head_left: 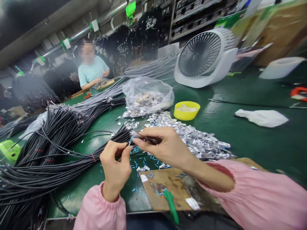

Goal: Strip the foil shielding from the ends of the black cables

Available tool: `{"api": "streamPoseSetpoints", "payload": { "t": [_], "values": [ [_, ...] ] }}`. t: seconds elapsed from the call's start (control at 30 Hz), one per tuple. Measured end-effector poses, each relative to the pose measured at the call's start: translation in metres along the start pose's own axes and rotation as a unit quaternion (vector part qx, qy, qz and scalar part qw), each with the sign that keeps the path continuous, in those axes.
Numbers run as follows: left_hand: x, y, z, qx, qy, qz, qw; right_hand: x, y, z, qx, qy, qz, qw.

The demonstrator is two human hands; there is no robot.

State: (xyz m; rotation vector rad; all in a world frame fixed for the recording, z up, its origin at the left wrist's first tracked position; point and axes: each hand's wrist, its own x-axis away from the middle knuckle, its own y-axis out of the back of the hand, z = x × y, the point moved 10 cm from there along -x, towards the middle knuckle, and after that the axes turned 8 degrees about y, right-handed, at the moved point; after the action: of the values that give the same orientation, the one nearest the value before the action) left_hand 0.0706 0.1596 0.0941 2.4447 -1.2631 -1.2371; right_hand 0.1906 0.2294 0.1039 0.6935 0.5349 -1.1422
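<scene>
A thin black cable end with a bright blue tip (131, 139) is pinched by the left fingers (125, 155), raised above the worktop (79, 199), nearer its front edge than its back. The right fingers (144, 144) meet it at the blue tip and also grip a slim dark object (151, 140), mostly hidden. Just behind the left fingers lies a long bundle of glossy black cables (72, 163), red-banded, running to the worktop's left side. Whether the pinched cable belongs to it is unclear.
</scene>
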Motion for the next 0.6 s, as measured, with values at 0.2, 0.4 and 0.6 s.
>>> {"api": "streamPoseSetpoints", "payload": {
  "t": [0.2, 0.4, 0.6],
  "values": [
    [0.005, -0.002, -0.014, -0.046, -0.057, -0.031, 0.997, 0.003, -0.006, -0.013, -0.022, -0.074, 0.018, 0.997],
    [-0.001, -0.034, 0.036, 0.157, 0.227, 0.163, 0.947, 0.005, 0.0, -0.021, -0.065, -0.136, -0.021, 0.988],
    [-0.01, -0.01, 0.016, 0.205, 0.106, 0.099, 0.968, 0.027, -0.04, -0.048, -0.294, -0.368, 0.088, 0.878]
  ]
}}
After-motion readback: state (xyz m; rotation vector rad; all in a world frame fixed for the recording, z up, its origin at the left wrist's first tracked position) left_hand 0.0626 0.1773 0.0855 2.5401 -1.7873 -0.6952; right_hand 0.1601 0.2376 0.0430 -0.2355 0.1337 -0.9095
